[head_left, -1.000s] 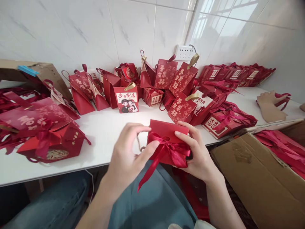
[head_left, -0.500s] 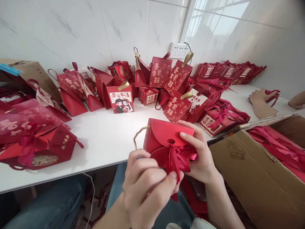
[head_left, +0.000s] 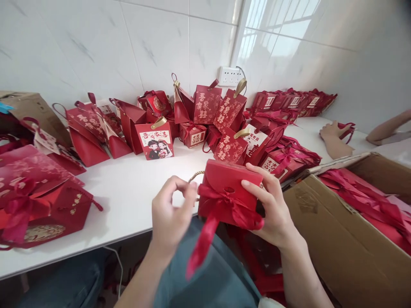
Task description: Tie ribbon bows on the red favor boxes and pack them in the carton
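A small red gift box [head_left: 233, 179] with rounded flaps and a round hole is tilted above the table's front edge. My right hand [head_left: 272, 205] grips its right side, fingers on the front flap. A dark red satin ribbon [head_left: 221, 207] is tied in a bow on the box front, one tail hanging down. My left hand [head_left: 171, 211] is at the box's left edge, thumb and finger pinched at the left end of the bow. Just behind those fingertips shows a twisted gold cord handle [head_left: 196, 174]. The exact fingertip contact is partly hidden.
Several red gift boxes [head_left: 154, 141] line the white table [head_left: 128, 205] along the tiled wall. A larger beribboned box [head_left: 61, 214] sits at left. At right, a cardboard carton [head_left: 334, 231] holds red ribboned items. Another person's hand [head_left: 335, 136] rests beyond it.
My left hand has moved from the ribbon below the box up to its left side. The bow now spreads wider, with a tail hanging left. The view has shifted slightly right.
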Demonstrator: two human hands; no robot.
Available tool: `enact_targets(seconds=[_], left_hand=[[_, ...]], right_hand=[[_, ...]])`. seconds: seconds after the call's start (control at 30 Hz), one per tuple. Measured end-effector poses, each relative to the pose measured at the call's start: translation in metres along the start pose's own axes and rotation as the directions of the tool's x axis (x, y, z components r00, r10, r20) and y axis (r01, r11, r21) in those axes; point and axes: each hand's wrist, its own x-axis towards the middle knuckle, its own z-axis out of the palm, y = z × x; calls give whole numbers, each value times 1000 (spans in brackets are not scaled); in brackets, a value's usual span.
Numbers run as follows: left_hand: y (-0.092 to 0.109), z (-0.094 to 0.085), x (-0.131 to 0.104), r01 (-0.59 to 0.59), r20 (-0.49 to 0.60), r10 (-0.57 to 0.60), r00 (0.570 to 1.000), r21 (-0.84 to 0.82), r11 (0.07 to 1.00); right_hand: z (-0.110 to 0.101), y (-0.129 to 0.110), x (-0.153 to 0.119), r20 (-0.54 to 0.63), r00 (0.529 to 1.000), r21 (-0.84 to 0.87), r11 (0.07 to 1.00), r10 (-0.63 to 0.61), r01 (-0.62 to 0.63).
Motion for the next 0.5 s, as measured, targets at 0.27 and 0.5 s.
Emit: enact_targets(seconds=[0.27, 0.5], left_hand=[[-62, 59, -3, -362, 566, 153, 810, 277, 890], [-87, 72, -24, -665, 774, 145, 616, 413, 623]], right_hand=[[-44, 25, -27, -141, 959, -120, 957, 245, -262], [-96, 23, -64, -308, 672, 144, 731, 674, -667]])
